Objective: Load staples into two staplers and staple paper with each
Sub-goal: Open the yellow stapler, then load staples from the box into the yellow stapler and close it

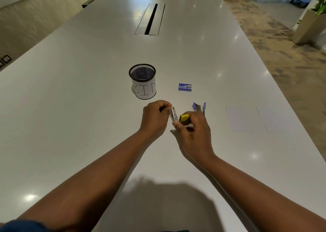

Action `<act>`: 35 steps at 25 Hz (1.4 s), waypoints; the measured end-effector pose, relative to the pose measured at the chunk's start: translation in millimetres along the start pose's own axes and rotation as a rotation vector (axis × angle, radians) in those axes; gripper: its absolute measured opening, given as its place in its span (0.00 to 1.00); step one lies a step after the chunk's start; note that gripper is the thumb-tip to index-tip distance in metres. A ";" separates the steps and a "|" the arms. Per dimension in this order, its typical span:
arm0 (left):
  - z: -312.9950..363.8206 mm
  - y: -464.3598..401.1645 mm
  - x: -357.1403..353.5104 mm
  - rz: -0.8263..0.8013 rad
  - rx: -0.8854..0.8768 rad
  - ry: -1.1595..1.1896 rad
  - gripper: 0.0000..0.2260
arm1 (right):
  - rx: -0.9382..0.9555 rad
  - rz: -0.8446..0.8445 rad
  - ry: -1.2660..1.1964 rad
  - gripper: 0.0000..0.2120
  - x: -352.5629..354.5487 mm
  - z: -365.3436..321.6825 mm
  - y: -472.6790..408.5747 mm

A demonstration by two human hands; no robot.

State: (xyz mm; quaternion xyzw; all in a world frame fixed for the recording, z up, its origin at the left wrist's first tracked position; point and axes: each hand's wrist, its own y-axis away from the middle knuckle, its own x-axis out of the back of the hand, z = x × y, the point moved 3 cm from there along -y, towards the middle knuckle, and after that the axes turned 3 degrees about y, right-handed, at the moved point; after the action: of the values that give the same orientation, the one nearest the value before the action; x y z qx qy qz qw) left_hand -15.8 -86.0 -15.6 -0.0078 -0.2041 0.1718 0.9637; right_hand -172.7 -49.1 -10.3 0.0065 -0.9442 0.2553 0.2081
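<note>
A small yellow stapler (178, 116) is swung open at the table's middle, its metal magazine exposed. My right hand (192, 133) grips its yellow body from the right. My left hand (155, 117) has its fingers curled at the far end of the metal magazine, pinching there; whether it holds staples I cannot tell. A blue stapler (199, 107) lies open just to the right, beyond my right hand. A blue staple box (184, 87) sits farther back. Two white paper sheets (247, 119) lie flat at the right.
A black mesh cup (142, 81) with a paper label reading "BIN" stands behind my left hand. A cable hatch (150, 19) is set into the long white table (88, 108) farther away. The table's right edge drops to carpeted floor.
</note>
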 end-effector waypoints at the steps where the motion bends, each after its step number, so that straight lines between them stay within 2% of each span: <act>1: 0.7 -2.2 1.3 -0.026 -0.039 -0.072 0.06 | 0.006 -0.018 -0.005 0.10 1.2 -0.5 2.2; 6: 1.4 -11.3 5.8 -0.141 -0.245 -0.325 0.07 | 0.035 -0.086 0.148 0.11 6.9 -0.4 10.1; 10: -2.4 -12.6 1.5 -0.143 -0.323 -0.346 0.08 | 0.121 -0.148 0.387 0.04 8.2 -1.0 22.0; 14: -6.5 -14.9 -0.4 -0.125 -0.321 -0.323 0.08 | 0.186 -0.154 0.551 0.12 9.0 -2.7 31.1; 19: -7.4 -14.9 -2.0 -0.113 -0.324 -0.313 0.08 | 0.245 -0.426 0.722 0.28 7.7 -0.6 38.0; 21: -7.7 -14.9 -2.0 -0.113 -0.302 -0.287 0.10 | 0.230 -0.480 0.730 0.29 7.9 -1.2 37.6; 24: -8.0 -15.1 -2.2 -0.118 -0.282 -0.252 0.13 | 0.179 -0.504 0.641 0.22 8.8 -3.5 32.5; 27: -8.6 -16.5 -1.6 -0.124 -0.275 -0.258 0.12 | 0.061 -0.425 0.493 0.14 10.3 -4.3 15.4; 35: -8.7 -16.5 1.8 -0.102 -0.247 -0.253 0.06 | -0.160 -0.650 0.453 0.18 -6.8 4.7 -33.8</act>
State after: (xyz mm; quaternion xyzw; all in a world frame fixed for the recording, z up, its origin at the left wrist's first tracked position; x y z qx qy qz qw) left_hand -5.4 -100.4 -21.4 -0.0939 -0.3432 0.0960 0.9296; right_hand -164.3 -81.4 -0.5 0.2322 -0.8400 0.0968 0.4807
